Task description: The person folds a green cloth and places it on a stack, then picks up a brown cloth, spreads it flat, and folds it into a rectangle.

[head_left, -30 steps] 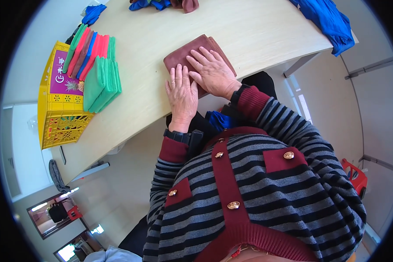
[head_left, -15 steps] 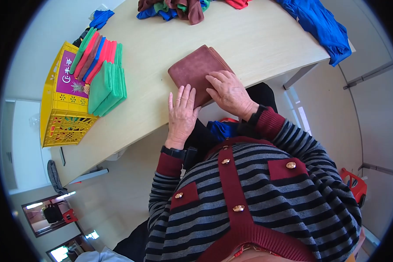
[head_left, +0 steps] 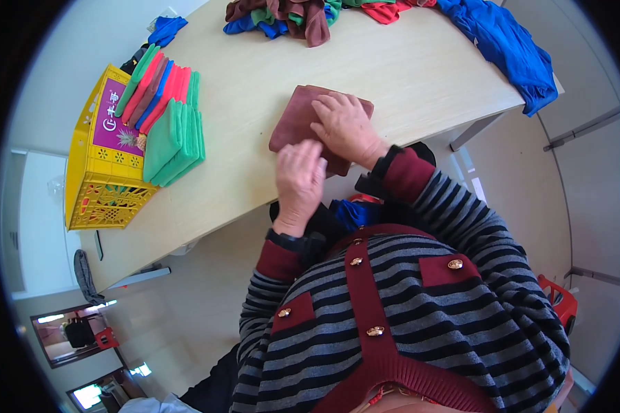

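Beside the yellow crate (head_left: 100,199) of folded cloths (head_left: 165,103), both hands (head_left: 300,179) (head_left: 344,127) flat, unclenched, on a brown cloth (head_left: 296,124).

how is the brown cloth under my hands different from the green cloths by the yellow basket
The folded brown cloth lies alone, flat on the pale wooden table, under both hands; the folded green cloths form a stack leaning against the yellow plastic basket, untouched. Both are folded into neat rectangles.

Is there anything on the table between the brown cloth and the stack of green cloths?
No, nothing shows there. The brown cloth lies under both hands, and only bare table stretches from it to the green cloths by the yellow basket.
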Demonstrator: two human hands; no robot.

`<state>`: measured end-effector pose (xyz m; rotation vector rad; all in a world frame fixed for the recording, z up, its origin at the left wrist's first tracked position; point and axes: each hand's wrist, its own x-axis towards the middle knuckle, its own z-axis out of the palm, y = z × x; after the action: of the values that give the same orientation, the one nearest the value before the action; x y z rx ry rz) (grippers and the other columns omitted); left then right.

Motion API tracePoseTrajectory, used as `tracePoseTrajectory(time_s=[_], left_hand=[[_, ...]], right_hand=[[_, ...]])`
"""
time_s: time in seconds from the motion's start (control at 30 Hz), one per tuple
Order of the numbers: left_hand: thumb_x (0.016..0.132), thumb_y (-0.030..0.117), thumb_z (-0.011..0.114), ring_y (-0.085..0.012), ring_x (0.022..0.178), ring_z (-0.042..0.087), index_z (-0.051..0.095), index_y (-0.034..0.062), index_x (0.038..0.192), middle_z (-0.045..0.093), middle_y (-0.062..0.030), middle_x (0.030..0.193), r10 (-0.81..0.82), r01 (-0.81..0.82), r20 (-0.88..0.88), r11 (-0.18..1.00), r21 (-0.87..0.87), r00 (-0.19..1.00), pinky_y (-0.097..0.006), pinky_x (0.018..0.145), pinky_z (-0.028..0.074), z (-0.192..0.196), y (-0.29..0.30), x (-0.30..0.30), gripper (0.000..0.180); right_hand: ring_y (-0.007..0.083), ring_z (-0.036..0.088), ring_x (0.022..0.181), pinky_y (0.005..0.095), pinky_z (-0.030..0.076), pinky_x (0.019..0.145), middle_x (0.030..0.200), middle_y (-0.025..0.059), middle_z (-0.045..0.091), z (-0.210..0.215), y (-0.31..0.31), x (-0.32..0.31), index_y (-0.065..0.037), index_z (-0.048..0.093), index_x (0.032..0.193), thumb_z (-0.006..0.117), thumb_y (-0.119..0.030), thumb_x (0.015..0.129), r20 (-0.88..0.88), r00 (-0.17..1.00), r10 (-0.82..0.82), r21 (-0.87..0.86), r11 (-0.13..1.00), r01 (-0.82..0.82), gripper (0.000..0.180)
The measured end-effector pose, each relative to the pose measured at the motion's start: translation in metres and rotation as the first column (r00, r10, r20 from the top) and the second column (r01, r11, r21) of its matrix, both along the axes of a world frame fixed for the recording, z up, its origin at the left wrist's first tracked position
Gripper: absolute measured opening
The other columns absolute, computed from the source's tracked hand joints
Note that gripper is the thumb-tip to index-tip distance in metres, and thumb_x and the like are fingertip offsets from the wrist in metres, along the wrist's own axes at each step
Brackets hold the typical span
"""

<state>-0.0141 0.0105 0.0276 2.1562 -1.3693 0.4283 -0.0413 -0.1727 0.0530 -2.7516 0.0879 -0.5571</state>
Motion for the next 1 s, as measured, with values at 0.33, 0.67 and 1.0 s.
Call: tracePoseTrajectory(time_s=[0.33,0.67,1.0], left_hand=[[0.103,0.045,0.045,-0.0346,0.146,0.035,0.04,0.0066,0.151,0.038,-0.0171,0.157,0.109,-0.096,-0.03,0.957,0.273,0.994,-0.054,0.119,0.023,-0.021,-0.029,0.07,0.061],[0.105,0.039,0.044,-0.0334,0.139,0.043,0.041,0.0103,0.152,0.043,-0.0162,0.154,0.246,-0.229,-0.035,0.939,0.257,0.969,-0.046,0.114,0.033,-0.026,-0.026,0.065,0.055],[0.104,0.035,0.047,-0.0325,0.134,0.048,0.049,0.0077,0.144,0.05,-0.0176,0.146,0.363,-0.348,-0.085,0.925,0.154,0.928,-0.049,0.111,0.036,-0.029,0.013,0.063,0.049]], right_hand=[[0.0438,0.031,0.145,0.0557,0.025,0.117,0.154,0.0223,0.039,-0.05,0.006,-0.003,-0.001,0.045,0.146,0.053,-0.048,0.095,0.033,0.991,-0.13,-0.111,0.985,0.133,0.07],[0.0398,0.042,0.134,0.0526,0.032,0.109,0.148,0.0206,0.045,-0.039,-0.017,-0.003,-0.007,0.047,0.146,0.051,-0.051,0.096,0.016,0.976,-0.218,-0.117,0.969,0.219,0.066],[0.0373,0.047,0.128,0.0504,0.036,0.106,0.144,0.0198,0.048,-0.043,0.0,0.021,-0.007,0.045,0.147,0.049,-0.05,0.099,-0.032,0.974,-0.226,-0.131,0.967,0.22,0.065]])
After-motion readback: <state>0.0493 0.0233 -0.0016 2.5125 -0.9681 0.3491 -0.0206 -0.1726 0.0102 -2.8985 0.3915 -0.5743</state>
